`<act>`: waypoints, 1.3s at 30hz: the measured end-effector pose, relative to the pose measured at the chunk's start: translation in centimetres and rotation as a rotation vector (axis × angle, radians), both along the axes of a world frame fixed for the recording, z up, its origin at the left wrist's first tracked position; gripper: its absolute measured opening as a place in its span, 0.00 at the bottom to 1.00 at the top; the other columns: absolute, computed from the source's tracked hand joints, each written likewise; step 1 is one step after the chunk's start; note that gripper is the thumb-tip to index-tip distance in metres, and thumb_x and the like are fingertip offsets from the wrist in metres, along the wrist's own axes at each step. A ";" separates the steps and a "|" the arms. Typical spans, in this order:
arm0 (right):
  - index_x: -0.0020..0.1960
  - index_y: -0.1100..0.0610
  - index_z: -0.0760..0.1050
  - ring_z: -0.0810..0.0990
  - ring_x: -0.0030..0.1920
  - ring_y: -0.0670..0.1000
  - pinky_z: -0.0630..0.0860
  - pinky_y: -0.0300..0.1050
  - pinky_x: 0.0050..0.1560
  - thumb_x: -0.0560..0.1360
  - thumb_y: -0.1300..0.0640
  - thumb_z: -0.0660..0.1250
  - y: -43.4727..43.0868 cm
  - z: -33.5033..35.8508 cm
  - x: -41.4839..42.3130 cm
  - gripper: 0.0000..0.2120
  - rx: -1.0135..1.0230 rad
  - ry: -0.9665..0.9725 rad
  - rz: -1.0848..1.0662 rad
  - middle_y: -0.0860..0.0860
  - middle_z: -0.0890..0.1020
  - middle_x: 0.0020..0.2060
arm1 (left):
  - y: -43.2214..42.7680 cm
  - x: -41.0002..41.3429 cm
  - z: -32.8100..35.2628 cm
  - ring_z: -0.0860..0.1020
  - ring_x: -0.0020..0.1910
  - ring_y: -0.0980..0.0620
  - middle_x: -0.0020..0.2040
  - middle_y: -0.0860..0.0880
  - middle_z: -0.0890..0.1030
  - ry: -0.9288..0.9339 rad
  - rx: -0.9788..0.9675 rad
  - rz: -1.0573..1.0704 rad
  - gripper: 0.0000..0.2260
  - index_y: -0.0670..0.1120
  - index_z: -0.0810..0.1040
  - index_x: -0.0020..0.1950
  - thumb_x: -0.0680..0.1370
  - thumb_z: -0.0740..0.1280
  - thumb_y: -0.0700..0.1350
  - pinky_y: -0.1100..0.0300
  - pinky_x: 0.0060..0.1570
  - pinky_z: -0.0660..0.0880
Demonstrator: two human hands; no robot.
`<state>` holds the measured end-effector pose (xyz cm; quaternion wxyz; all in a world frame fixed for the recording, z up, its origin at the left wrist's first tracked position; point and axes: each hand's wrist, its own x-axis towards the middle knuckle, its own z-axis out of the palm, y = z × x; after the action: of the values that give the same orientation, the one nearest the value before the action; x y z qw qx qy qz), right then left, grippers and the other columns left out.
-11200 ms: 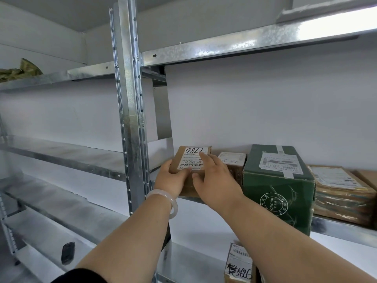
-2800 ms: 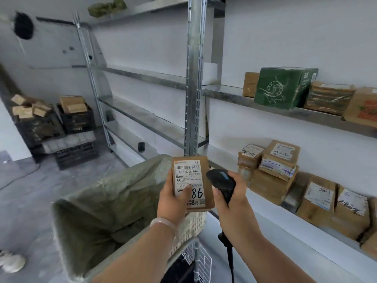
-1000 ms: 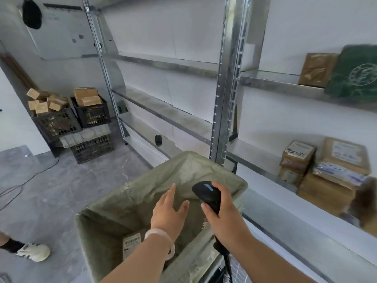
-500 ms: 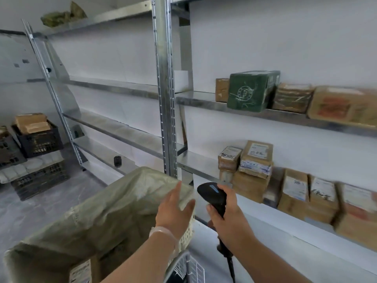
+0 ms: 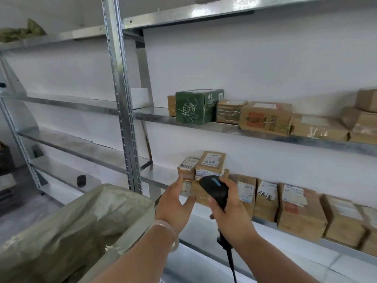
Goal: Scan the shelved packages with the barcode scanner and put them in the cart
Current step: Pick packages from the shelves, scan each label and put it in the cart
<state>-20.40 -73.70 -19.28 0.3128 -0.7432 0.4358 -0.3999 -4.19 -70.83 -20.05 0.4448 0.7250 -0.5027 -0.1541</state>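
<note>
Two labelled parcels top the stack on the lower shelf (image 5: 163, 177), at twelve o'clock from our left hand (image 5: 175, 203), which reaches toward them with fingers spread, holding nothing. Our right hand (image 5: 231, 215) is wrapped round the barcode scanner (image 5: 215, 189). We would do best to take the smaller parcel (image 5: 187, 167) by its sides, thumb clear of the barcode. It lies label-up, its long axis seemingly running back toward the wall. The scanner stands nearly upright, head at twelve, cable trailing to six. The sack-lined cart (image 5: 81, 221) sits at eight o'clock.
</note>
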 end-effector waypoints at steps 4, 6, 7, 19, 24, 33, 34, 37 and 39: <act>0.67 0.35 0.54 0.83 0.49 0.48 0.81 0.47 0.49 0.78 0.46 0.64 -0.8 1.6 -0.7 0.24 -0.042 -0.034 0.020 0.41 0.79 0.57 | -1.1 -0.7 2.1 0.62 0.75 0.51 0.76 0.55 0.64 0.006 -0.041 -0.026 0.31 0.62 0.52 0.79 0.80 0.64 0.57 0.51 0.73 0.63; 0.68 0.35 0.54 0.83 0.49 0.48 0.81 0.48 0.48 0.78 0.46 0.63 -1.3 2.7 -0.7 0.24 -0.060 -0.038 0.030 0.41 0.78 0.57 | -1.8 -0.6 3.3 0.61 0.76 0.52 0.76 0.54 0.64 0.006 -0.083 -0.040 0.31 0.61 0.53 0.79 0.80 0.64 0.56 0.52 0.74 0.61; 0.68 0.35 0.53 0.83 0.49 0.48 0.81 0.48 0.47 0.78 0.46 0.63 -1.6 3.3 -0.5 0.24 -0.069 -0.042 0.034 0.41 0.78 0.56 | -2.1 -0.6 3.9 0.60 0.76 0.52 0.77 0.54 0.63 -0.003 -0.097 -0.045 0.31 0.61 0.53 0.79 0.80 0.64 0.56 0.53 0.75 0.60; 0.67 0.34 0.54 0.82 0.47 0.49 0.80 0.51 0.51 0.79 0.49 0.63 -5.9 7.9 3.7 0.24 -0.176 -0.067 -0.003 0.45 0.77 0.57 | -7.1 4.4 8.2 0.57 0.78 0.52 0.79 0.55 0.59 -0.026 -0.172 -0.056 0.31 0.63 0.52 0.79 0.80 0.63 0.57 0.52 0.76 0.58; 0.63 0.30 0.55 0.82 0.41 0.47 0.81 0.50 0.46 0.78 0.48 0.64 -8.1 9.9 7.3 0.23 -0.214 -0.098 -0.002 0.41 0.78 0.52 | -10.2 7.9 10.5 0.57 0.78 0.52 0.79 0.55 0.60 -0.068 -0.199 -0.080 0.32 0.61 0.51 0.79 0.80 0.63 0.58 0.51 0.76 0.58; 0.68 0.34 0.53 0.81 0.50 0.47 0.81 0.51 0.52 0.79 0.50 0.64 -11.3 12.6 15.2 0.26 -0.281 -0.107 -0.001 0.39 0.77 0.57 | -14.7 15.1 13.7 0.57 0.78 0.51 0.78 0.53 0.61 -0.114 -0.246 -0.114 0.32 0.59 0.52 0.80 0.80 0.64 0.56 0.53 0.73 0.59; 0.69 0.35 0.53 0.81 0.51 0.48 0.81 0.51 0.52 0.79 0.50 0.65 -11.6 12.9 16.0 0.27 -0.295 -0.111 -0.004 0.39 0.77 0.57 | -15.1 15.6 14.0 0.58 0.77 0.51 0.78 0.53 0.61 -0.119 -0.258 -0.120 0.32 0.58 0.52 0.80 0.80 0.64 0.55 0.54 0.73 0.60; 0.69 0.36 0.54 0.81 0.51 0.49 0.81 0.51 0.51 0.79 0.49 0.65 -12.5 13.8 18.1 0.26 -0.318 -0.127 -0.023 0.41 0.77 0.59 | -16.1 16.9 14.8 0.60 0.76 0.51 0.77 0.52 0.63 -0.148 -0.274 -0.138 0.32 0.57 0.53 0.80 0.80 0.65 0.54 0.55 0.72 0.60; 0.69 0.36 0.55 0.81 0.51 0.49 0.81 0.52 0.51 0.78 0.50 0.65 -13.0 14.3 19.0 0.26 -0.323 -0.156 -0.038 0.40 0.77 0.57 | -16.7 17.5 15.2 0.63 0.75 0.50 0.75 0.51 0.65 -0.178 -0.284 -0.152 0.31 0.56 0.55 0.80 0.80 0.65 0.54 0.56 0.69 0.62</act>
<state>-1.36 -86.73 -5.03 0.2148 -0.7421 0.3542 -0.5270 13.35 -87.50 -4.83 0.4837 0.6255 -0.6102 -0.0498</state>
